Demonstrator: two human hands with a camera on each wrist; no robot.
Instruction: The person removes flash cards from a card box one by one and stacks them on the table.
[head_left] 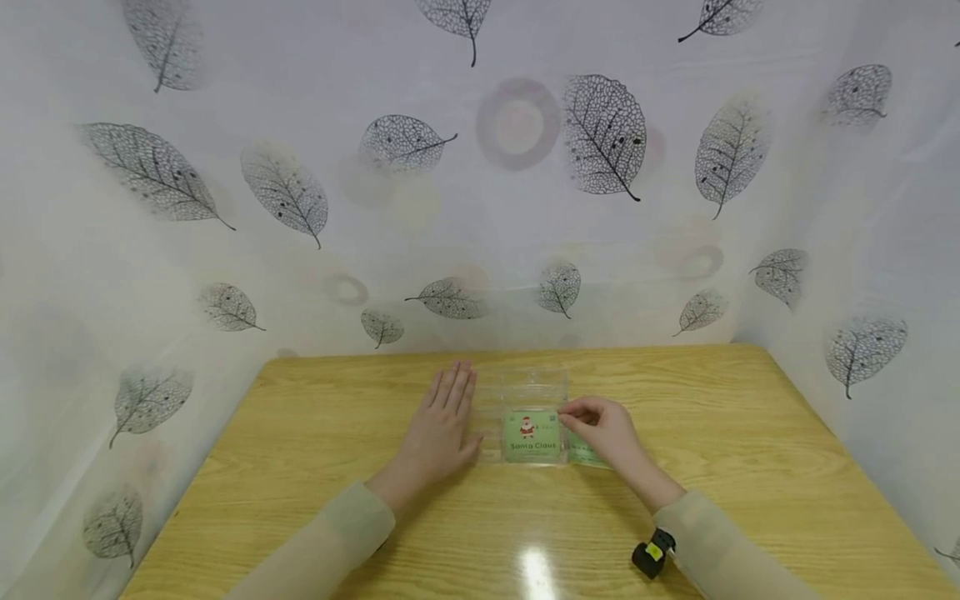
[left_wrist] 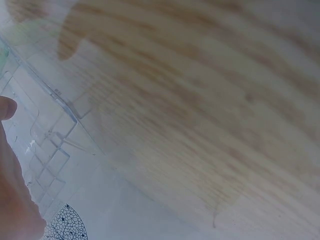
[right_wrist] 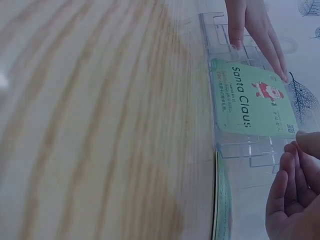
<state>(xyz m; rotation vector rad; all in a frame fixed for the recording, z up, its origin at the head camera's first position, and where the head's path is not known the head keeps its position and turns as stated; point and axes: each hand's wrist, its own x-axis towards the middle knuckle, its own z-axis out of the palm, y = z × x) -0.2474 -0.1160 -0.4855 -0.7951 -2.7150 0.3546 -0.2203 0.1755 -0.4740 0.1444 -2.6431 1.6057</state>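
A green Santa Claus flash card [head_left: 531, 437] lies over the right section of a clear plastic case [head_left: 534, 377] with divided compartments. My right hand [head_left: 611, 435] pinches the card's upper right corner between thumb and fingers; the right wrist view shows the thumb [right_wrist: 307, 142] right at that corner. Fingers straight, my left hand [head_left: 441, 429] rests palm down along the left side of the case. Just right of the case, partly under my right hand, sits a stack of green cards [right_wrist: 223, 200].
The wooden table [head_left: 300, 500] extends around the case on all sides. Behind it hangs a white curtain [head_left: 480, 225] with a leaf print. A black wrist device [head_left: 651, 557] is strapped at my right sleeve.
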